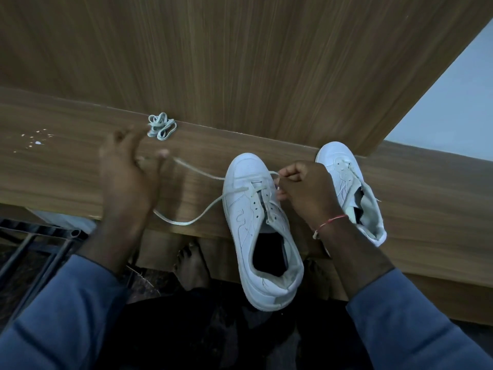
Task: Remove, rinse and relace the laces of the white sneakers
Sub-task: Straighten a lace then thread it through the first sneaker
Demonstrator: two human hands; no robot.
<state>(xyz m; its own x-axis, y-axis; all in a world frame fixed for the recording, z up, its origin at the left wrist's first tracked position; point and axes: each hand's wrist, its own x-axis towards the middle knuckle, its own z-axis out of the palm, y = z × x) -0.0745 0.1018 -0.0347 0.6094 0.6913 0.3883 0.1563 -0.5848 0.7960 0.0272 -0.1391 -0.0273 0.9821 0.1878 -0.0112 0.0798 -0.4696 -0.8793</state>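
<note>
Right hand (304,190) pinching lace (202,212) at sneaker (256,217), left hand (128,172) pulling

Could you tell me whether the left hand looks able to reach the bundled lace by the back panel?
Probably yes: the bundled lace lies just past the left hand on the wooden surface, nothing between. But that hand holds the threaded lace, so it must let go first.

No legible text, brand, label or number anywhere (stitched swirl on near sneaker (241,214) spells nothing).
</note>
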